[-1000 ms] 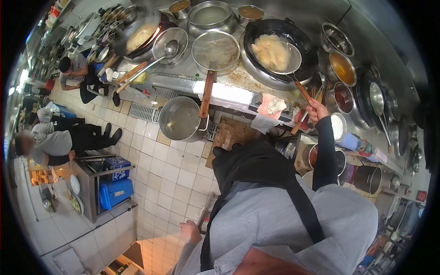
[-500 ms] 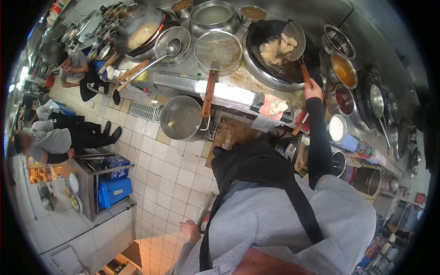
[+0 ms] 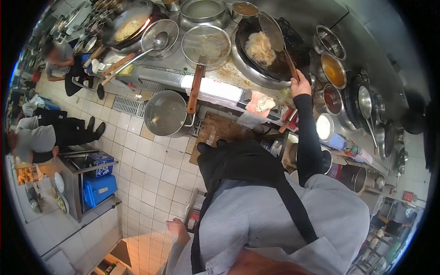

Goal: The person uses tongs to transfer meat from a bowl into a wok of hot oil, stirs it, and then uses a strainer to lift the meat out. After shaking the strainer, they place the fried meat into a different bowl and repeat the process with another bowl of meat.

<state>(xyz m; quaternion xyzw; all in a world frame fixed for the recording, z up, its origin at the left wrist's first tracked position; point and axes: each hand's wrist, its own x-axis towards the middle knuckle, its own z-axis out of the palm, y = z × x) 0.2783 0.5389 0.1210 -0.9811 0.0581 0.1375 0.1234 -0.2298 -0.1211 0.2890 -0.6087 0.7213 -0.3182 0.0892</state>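
My right hand [image 3: 300,87] grips the wooden handle of a wire skimmer [image 3: 271,25]. The skimmer is tipped on edge over a black wok [image 3: 293,50]. Pale fried food [image 3: 259,48] lies in the wok, just left of the skimmer's bowl. My left hand [image 3: 176,228] hangs low by my hip, loosely curled and holding nothing. I wear a grey shirt and a black apron.
A second wok [image 3: 123,27] with food sits at the far left of the range. A flat strainer [image 3: 206,43], a ladle [image 3: 156,43] and a steel pot [image 3: 167,114] stand between. Sauce bowls [image 3: 332,71] line the right. Other people [image 3: 41,137] work at left by a blue crate [image 3: 98,188].
My right hand lifted the skimmer with the food, tipped it, and the food slid into the wok. The skimmer now stands on edge. The view shifted slightly left.
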